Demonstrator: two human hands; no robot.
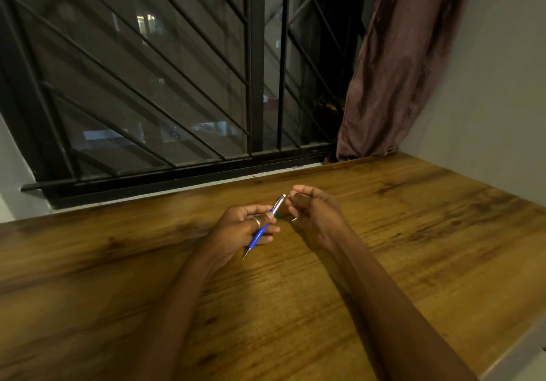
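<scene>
A blue and silver mechanical pencil [263, 228] is held slantwise above the wooden table [413, 247], its metal tip pointing down toward me and its white-capped end up and away. My left hand [239, 230], a ring on one finger, grips the pencil round its middle. My right hand [313, 215] hovers just right of the pencil's top end, fingers curled, thumb and forefinger pinching something very small [291, 194] that I cannot make out. A thin short object [294, 219] shows below the right hand's fingers.
A barred window [177, 85] with a dark frame runs along the table's far edge. A brownish curtain [399, 70] hangs at the right end of the window, touching the table. A pale wall [502, 85] borders the table on the right.
</scene>
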